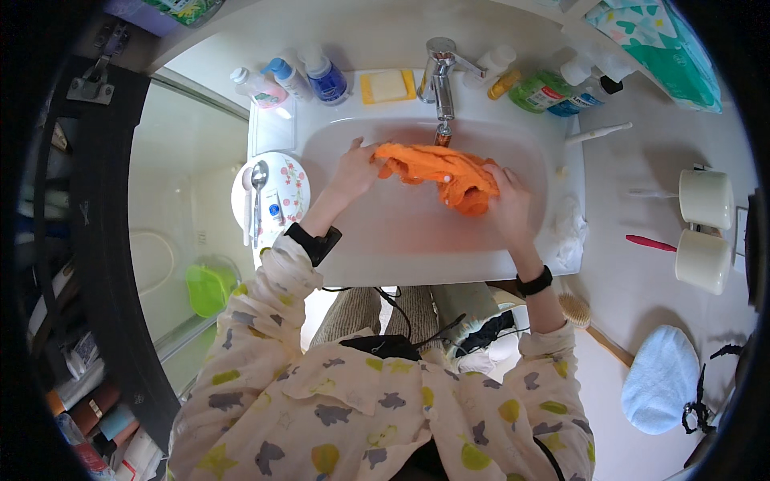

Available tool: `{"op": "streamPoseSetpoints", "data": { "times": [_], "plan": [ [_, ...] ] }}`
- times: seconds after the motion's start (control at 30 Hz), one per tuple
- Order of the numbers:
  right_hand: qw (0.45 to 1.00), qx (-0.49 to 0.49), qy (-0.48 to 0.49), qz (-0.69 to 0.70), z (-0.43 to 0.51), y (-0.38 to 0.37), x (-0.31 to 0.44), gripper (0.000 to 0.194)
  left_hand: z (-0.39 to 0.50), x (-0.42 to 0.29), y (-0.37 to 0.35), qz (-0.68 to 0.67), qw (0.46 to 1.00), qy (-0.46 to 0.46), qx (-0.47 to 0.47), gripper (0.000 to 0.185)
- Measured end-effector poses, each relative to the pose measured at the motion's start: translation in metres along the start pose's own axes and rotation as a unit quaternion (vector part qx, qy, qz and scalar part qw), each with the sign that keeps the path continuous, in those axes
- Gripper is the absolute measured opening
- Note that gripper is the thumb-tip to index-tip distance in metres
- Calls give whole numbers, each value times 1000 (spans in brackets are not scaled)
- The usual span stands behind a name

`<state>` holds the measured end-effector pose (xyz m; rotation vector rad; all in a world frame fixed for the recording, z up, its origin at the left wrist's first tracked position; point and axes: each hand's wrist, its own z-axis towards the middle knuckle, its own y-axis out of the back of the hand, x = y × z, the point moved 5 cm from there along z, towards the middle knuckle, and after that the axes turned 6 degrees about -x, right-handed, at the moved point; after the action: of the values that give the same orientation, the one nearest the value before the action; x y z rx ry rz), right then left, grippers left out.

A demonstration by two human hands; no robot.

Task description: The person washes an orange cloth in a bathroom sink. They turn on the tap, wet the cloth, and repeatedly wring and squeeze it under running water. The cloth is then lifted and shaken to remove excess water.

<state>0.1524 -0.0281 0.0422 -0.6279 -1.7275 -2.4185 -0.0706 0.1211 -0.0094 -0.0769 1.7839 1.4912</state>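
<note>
An orange cloth (442, 165) is stretched between my hands over a white washbasin (421, 267) that holds reddish, cloudy water (397, 225). My left hand (356, 165) grips the cloth's left end. The right end, bunched and hanging lower, is held by my right hand (508, 192). Just behind the cloth, a chrome faucet (443, 84) points down into the basin. A black band circles each wrist. What the cloth is exactly cannot be told.
Pump bottles (328, 78) and a yellow sponge-like block (388, 86) line the back rim; mouthwash bottles (541, 87) stand at the right. On the left rim, a floral plate (295, 180) carries a spoon (259, 177) and a small tube. White cups (705, 198) are mounted at the right wall.
</note>
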Motion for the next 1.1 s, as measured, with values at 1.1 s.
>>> {"op": "streamPoseSetpoints", "data": {
  "times": [1.1],
  "plan": [
    [984, 78, -65, -145, 29, -262, -43, 48, 61, 56, -204, 242, 951, -83, 171, 67]
  ]
}}
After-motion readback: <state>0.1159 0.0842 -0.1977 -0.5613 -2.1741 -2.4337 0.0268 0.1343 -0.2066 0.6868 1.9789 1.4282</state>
